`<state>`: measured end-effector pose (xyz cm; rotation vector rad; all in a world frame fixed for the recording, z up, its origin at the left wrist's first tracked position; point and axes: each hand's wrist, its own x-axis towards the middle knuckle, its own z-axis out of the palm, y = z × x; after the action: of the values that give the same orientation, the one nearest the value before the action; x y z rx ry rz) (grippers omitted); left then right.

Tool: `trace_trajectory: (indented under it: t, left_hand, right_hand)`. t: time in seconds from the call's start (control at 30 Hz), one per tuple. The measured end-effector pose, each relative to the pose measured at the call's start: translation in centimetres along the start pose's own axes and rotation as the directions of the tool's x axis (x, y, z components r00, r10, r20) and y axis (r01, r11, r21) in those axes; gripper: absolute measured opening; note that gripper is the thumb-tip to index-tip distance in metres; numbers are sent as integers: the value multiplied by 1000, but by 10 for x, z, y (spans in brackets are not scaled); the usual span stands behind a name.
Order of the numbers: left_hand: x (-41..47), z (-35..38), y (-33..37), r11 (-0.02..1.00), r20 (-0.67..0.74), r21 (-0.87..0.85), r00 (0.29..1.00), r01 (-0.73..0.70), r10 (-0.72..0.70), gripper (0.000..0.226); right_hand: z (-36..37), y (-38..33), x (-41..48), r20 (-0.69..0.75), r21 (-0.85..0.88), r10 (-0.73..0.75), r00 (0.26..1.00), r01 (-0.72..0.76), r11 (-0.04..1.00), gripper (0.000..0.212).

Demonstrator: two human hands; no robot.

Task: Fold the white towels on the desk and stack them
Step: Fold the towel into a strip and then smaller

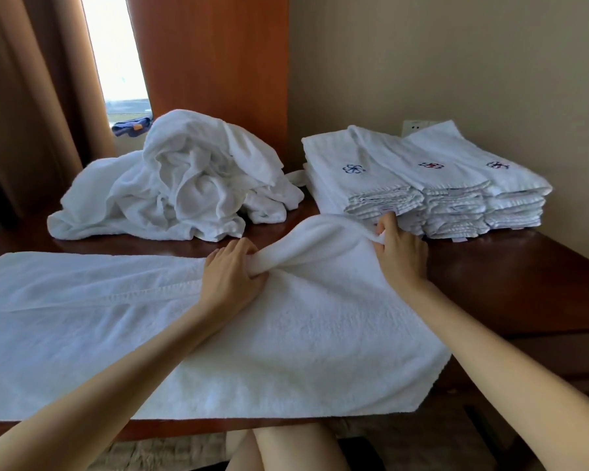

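From the head camera, a big white towel (320, 334) lies spread over the near part of the brown desk (524, 277). Its front edge hangs a little over the desk's near side.

The left hand (232, 277) is closed tight on a bunch of this towel near its middle. The right hand (402, 253) pinches the towel's far right edge with its fingers curled round the cloth. Between the two hands the towel is lifted into a soft hump.

Just behind the right hand sits a stack of folded towels (422, 185), with small flower marks sewn on top. The stack is very close to the thumb; whether they touch cannot be told.

Behind the left hand, a bit apart, lies a messy pile of towels (184, 185).

A brown curtain (31, 96) hangs on the left beside a bright window (116, 45). A small blue thing (131, 125) rests on the sill. A white wall socket (410, 125) peeks out behind the stack.
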<state>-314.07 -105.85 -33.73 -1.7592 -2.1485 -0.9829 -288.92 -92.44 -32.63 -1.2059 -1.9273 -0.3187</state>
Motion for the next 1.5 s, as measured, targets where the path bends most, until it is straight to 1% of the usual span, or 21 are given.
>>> trace_trajectory:
  t: [0.07,0.13,0.2,0.23,0.27,0.33,0.4,0.47,0.57,0.63,0.77,0.8,0.87,0.93,1.07,1.13,1.2,1.27,1.3,1.4,1.5]
  left_hand:
    - [8,2,-2,1000,3,10,1000,14,-14,33]
    - [18,2,-1,999,31,26,999,38,-39,33]
    - [25,-1,2,999,63,48,998,18,-21,30]
    - [28,-3,4,999,67,40,998,-20,17,28]
    - [29,-5,6,998,68,18,996,-65,64,25]
    - [27,-12,10,989,92,-43,985,-141,144,22]
    - [21,-20,12,976,139,-91,968,-198,209,28]
    - [12,-27,14,954,196,-103,935,-281,296,36]
    - [-7,-26,10,940,349,-66,875,-334,336,30]
    - [-19,-21,4,948,421,-88,851,-307,315,42]
    - [-25,-17,-2,917,360,-151,843,-369,399,57]
    - [-24,-17,-3,907,347,-147,838,-396,422,57]
    - [-24,-17,-3,889,345,-163,820,-427,457,58]
    - [-25,-18,-3,875,354,-185,800,-448,484,63]
    - [-25,-20,-2,858,339,-173,788,-484,514,65]
    - [-26,-19,-1,844,331,-160,778,-512,535,62]
    - [-26,-19,0,824,327,-153,759,-545,563,55]
    - [-26,-19,3,792,335,-147,723,-593,604,45]
    - [-26,-19,4,776,345,-148,703,-613,622,43]
    - [-26,-20,7,761,352,-168,683,-626,640,42]
    - [-26,-23,8,750,321,-168,684,-640,655,40]
  right_hand:
    - [2,0,5,-38,-19,-47,998,46,999,29]
    - [6,0,12,25,3,-16,1000,16,1000,30]
    - [9,1,17,107,126,26,994,-40,991,36]
    - [8,2,19,146,247,31,989,-67,967,41]
    - [4,2,21,193,392,29,981,-104,914,46]
    - [-11,6,23,251,641,7,968,-172,748,54]
    - [-27,17,22,304,768,-21,952,-232,597,62]
    - [-46,34,15,382,757,-54,922,-279,591,67]
    - [-69,57,-9,542,629,-114,833,-311,713,72]
    - [-74,66,-26,590,536,-122,798,-274,799,67]
    - [-69,73,-35,479,381,6,878,-214,899,46]
    - [-67,72,-32,484,308,66,872,-240,921,40]
    - [-64,67,-24,582,232,211,785,-409,882,33]
    - [-60,60,-17,649,245,309,695,-576,780,38]
    - [-51,50,-14,663,342,241,709,-572,745,48]
    - [-46,48,-14,647,375,216,732,-551,745,44]
    - [-43,47,-11,575,445,252,778,-556,702,33]
    - [-42,49,-6,554,499,308,773,-604,621,30]
    - [-40,52,-4,559,493,322,764,-618,612,30]
    - [-36,56,-6,597,403,303,742,-605,687,31]
    - [-38,57,-9,583,464,295,757,-608,644,29]
